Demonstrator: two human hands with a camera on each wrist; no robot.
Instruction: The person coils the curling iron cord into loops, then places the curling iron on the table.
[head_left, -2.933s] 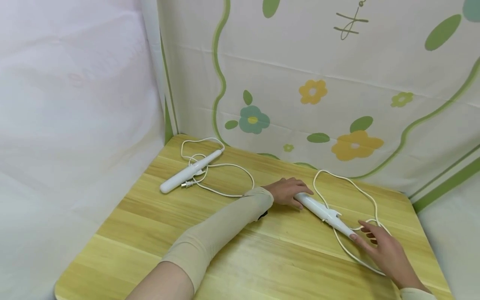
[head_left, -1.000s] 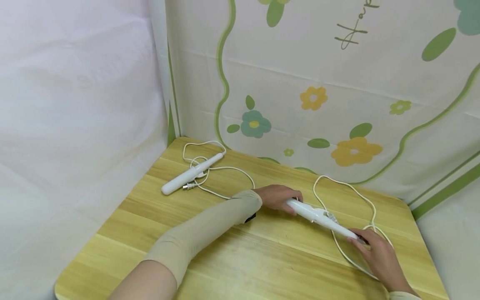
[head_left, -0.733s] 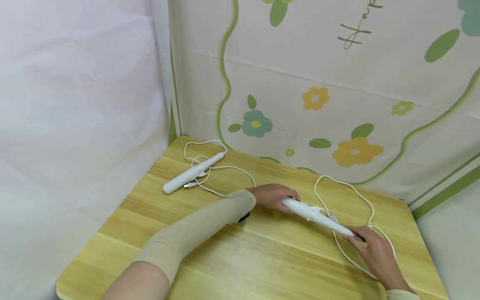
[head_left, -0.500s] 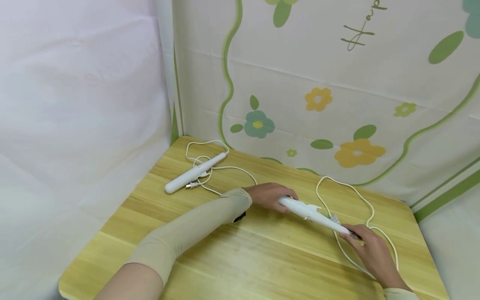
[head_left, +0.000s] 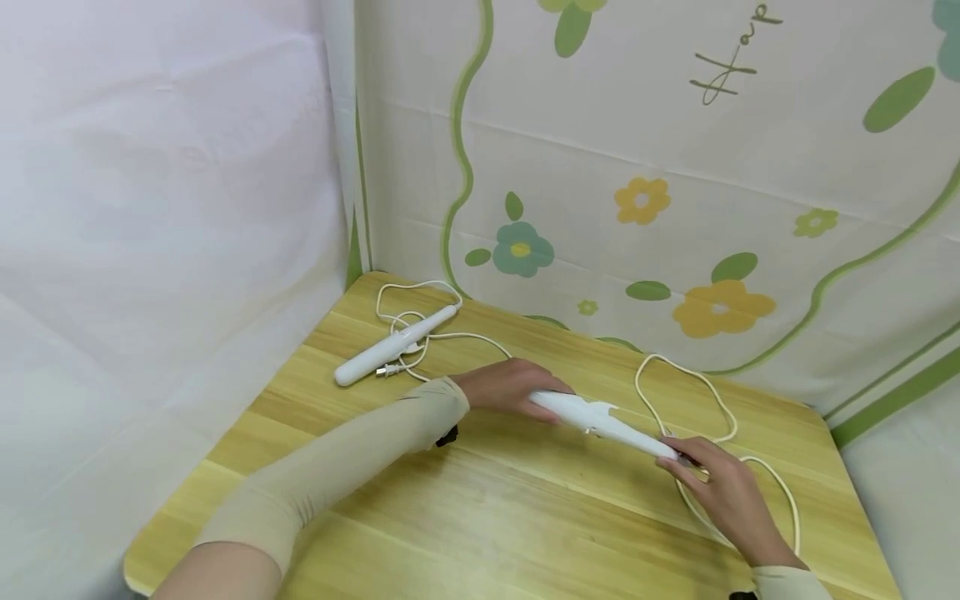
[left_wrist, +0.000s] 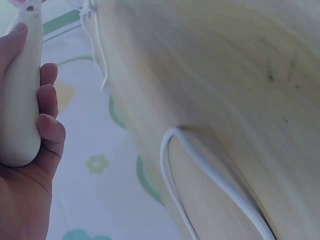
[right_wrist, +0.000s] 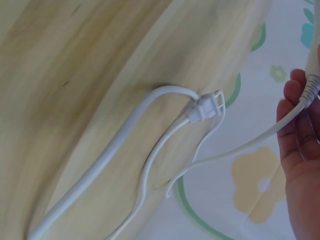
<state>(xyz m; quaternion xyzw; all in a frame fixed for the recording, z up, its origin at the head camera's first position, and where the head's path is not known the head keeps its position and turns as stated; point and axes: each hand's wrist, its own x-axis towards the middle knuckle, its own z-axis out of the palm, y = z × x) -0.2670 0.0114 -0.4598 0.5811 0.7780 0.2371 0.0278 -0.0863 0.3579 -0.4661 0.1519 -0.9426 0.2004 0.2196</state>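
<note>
A white corded hair styling iron (head_left: pixel 600 421) stretches between both hands at the table's right side, its shadow on the wood below. My left hand (head_left: pixel 510 386) grips the thick rounded end; in the left wrist view the fingers and thumb wrap round this end of the iron (left_wrist: pixel 22 110). The right hand (head_left: pixel 720 492) pinches the narrow end where the cord leaves. From there the cord (right_wrist: pixel 240 147) runs down past a two-pin plug (right_wrist: pixel 206 107) in the right wrist view. A small lever (head_left: pixel 602 408) stands out midway along the iron.
A second white styling iron (head_left: pixel 397 343) lies at the table's back left with its looped cord and plug (head_left: pixel 387 370). The wooden table (head_left: pixel 487 533) meets a flower-printed cloth wall (head_left: pixel 570 133) behind and a white cloth (head_left: pixel 165 208) on the left.
The right hand has closed on the narrow end, where only its thumb touched before. Both hands have moved left with the iron, and its cord trails along. The second iron lies as before.
</note>
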